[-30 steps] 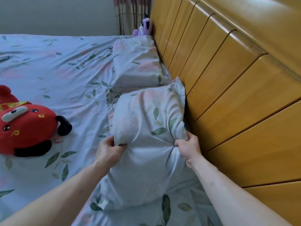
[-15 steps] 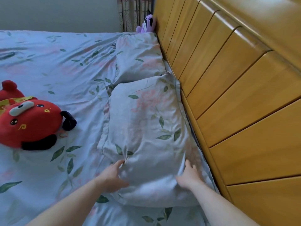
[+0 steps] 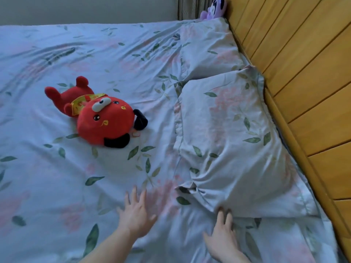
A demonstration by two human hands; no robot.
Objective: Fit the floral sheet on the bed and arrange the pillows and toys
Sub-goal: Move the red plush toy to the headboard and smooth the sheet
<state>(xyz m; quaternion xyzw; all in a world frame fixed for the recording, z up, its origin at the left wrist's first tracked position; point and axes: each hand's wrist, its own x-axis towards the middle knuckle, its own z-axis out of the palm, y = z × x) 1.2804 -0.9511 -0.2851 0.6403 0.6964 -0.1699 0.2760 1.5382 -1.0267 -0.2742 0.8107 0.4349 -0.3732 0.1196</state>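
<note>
One purple toy (image 3: 214,8) half behind pillow (image 3: 207,48)

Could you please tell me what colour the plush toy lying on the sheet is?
The plush toy is red with black ears, seen in the head view.

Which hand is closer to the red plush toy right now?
Left. The left hand hovers open over the sheet below the red plush toy; the right hand is farther off, fingertips at the near pillow.
</note>
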